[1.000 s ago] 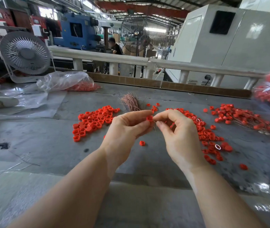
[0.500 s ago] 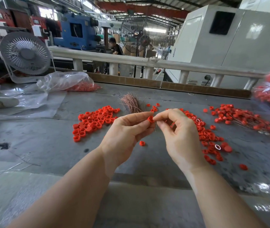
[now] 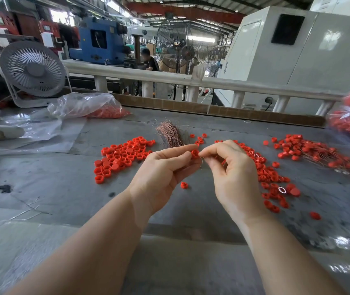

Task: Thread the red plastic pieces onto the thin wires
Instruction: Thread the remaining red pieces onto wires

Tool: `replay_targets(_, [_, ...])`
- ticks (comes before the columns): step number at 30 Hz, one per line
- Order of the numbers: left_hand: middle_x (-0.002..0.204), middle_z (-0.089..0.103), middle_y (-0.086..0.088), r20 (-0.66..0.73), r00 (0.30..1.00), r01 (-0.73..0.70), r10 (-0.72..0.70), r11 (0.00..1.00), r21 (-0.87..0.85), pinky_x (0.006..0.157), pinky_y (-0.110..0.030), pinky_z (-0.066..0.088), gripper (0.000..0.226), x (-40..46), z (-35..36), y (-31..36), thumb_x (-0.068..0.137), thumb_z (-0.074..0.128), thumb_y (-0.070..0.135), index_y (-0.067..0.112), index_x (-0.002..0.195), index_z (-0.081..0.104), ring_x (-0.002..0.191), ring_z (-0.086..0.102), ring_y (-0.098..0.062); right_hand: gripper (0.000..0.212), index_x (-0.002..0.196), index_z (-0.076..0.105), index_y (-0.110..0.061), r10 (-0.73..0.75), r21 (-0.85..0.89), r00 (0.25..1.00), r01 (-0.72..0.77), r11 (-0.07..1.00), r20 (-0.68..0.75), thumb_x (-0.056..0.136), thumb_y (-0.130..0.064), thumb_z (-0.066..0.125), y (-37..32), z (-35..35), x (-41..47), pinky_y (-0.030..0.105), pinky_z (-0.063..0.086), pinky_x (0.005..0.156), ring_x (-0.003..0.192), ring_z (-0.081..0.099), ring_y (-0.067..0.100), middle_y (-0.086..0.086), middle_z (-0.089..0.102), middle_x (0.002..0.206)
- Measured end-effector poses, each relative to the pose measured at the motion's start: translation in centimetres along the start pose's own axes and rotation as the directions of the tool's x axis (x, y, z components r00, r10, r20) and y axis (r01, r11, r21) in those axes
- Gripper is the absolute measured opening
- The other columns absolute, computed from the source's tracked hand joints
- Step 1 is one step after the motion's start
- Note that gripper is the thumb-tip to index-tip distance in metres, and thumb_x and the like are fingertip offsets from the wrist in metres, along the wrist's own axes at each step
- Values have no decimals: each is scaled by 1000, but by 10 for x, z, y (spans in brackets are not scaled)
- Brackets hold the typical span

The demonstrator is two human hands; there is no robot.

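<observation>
Above the near middle of the grey table [image 3: 42, 188], the left hand [image 3: 161, 175] is pinching a red plastic piece [image 3: 195, 154] between thumb and forefinger. The right hand [image 3: 233, 173], fingers curled, is pinching a thin wire [image 3: 201, 163] just beside it. Farther off, loose red pieces [image 3: 123, 156] are lying left, a wire bundle [image 3: 170, 134] beyond.

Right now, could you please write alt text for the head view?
Two bare hands meet over a grey table: the left hand pinches a red plastic piece, the right hand pinches a thin wire. Loose red pieces surround them.
</observation>
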State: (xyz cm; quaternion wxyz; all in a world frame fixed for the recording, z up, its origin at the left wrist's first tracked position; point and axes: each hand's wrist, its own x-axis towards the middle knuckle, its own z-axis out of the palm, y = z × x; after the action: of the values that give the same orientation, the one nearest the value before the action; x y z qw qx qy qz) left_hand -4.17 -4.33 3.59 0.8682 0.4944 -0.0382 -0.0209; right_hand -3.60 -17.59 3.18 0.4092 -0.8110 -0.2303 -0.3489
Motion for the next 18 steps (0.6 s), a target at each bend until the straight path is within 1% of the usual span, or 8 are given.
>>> replay_targets(3, [79,72,-12,-7,1000,9,-9,1000,-21,62,-19,55,30,-1,0,2,89,50,-2,7,76,75,72,69,-14,15,80,70,-8,-28,-30,1000,28,999,5,82,5,63,-1,0,-1,36,47,75,81,58,23,2,62,80])
replay_targets(8, [80,72,-12,-14,1000,22,-23,999,-39,65,-19,56,23,-2,0,1,89,48,-6,3,86,70,72,70,-14,13,80,70,-7,-45,-33,999,45,998,9,83,4,62,-2,0,-1,38,48,74,80,58,23,4,63,80])
replay_targets(11, [79,72,-13,-16,1000,24,-25,998,-55,64,-19,56,24,-2,0,2,88,49,-7,2,85,70,71,70,-14,13,80,70,-7,-45,-18,999,45,999,2,82,4,63,-1,0,0,38,48,74,79,58,22,3,63,80])
replay_targets(15, [77,71,-13,-25,1000,17,-18,998,-56,60,-19,55,25,-2,0,2,88,51,-4,4,79,73,69,69,-14,13,80,70,-7,-57,-26,998,57,998,0,82,4,63,0,0,-1,36,48,73,79,58,21,2,62,79])
replay_targets(18, [77,72,-13,-27,999,16,-17,999,-52,61,-19,56,26,-2,0,2,88,51,-5,4,78,73,69,70,-15,13,79,70,-8,-72,-37,997,72,997,-2,82,3,64,1,1,-1,32,47,73,78,57,19,0,62,79])
